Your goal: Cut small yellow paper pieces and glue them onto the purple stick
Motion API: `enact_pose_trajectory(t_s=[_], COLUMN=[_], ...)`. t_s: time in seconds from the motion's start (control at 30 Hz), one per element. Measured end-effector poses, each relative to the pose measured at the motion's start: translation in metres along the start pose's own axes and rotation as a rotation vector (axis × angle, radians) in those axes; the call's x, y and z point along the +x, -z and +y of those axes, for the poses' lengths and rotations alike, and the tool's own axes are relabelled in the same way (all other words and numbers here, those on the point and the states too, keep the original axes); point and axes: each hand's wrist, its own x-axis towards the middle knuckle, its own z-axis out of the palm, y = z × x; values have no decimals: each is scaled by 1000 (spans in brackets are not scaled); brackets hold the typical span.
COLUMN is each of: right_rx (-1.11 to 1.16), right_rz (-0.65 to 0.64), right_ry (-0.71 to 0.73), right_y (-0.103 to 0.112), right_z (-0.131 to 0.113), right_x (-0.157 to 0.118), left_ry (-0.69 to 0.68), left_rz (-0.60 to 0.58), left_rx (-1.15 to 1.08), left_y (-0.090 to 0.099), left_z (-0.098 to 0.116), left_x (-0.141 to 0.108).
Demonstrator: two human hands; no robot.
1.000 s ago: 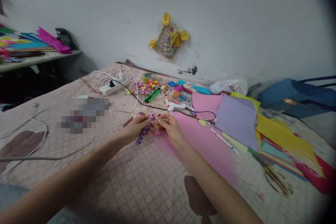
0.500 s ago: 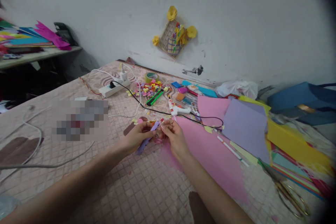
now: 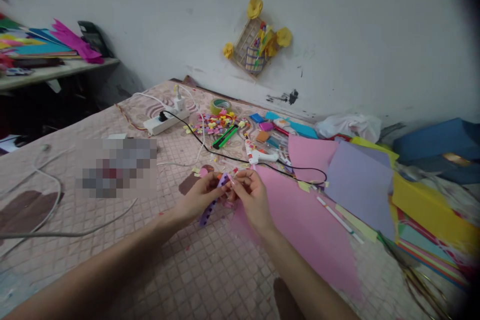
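Note:
My left hand (image 3: pixel 201 196) is closed on a narrow purple strip (image 3: pixel 207 215) with a row of dark spots or cut-outs along it. The strip slants down toward me from the fingers. Facing it, my right hand (image 3: pixel 249 197) has its thumb and fingers pinched together at the strip's upper end. What lies in that pinch is too small to make out. Small pink and red bits show around the fingertips, partly hidden. Beneath my right hand lies a large pink sheet (image 3: pixel 300 230).
Beyond the hands are a white glue gun (image 3: pixel 262 156), a green cutter knife (image 3: pixel 225 137), a pile of small paper flowers (image 3: pixel 213 124), a tape roll (image 3: pixel 220 106) and a power strip (image 3: pixel 165 122). Coloured sheets (image 3: pixel 356 175) lie to the right. A black cord (image 3: pixel 225 161) crosses behind the hands.
The purple strip has turned slightly, so its row of dark spots now shows. Both hands stay together in nearly the same place. The whole view has shifted a little.

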Motion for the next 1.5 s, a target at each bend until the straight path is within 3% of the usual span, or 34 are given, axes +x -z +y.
enact_pose_trajectory(t_s=[0.13,0.33,0.5,0.67,0.9,1.13,1.5], right_rx=[-30,-40,-63,-72,-96,-107,-164], right_rz=[14,14,19,15,16,52,37], right_ry=[8,-4,-4,1,9,-3,-19], right_y=[-1,1,4,3,-9,-15,-8], right_z=[-2,-2,-1,-3,-8,-8,-10], right_x=[-1,-2,-2,-3,-4,-4,4], left_ry=[16,31,-10,26,1,5,91], left_rz=[39,-34,37,113,69,21,99], left_rx=[1,-57,47,-47,-50,-139,-142], left_y=[0,3,8,8,0,4,7], left_z=[-1,-2,-3,-7,5,0,-9], left_x=[-1,-1,0,2,-4,-4,0])
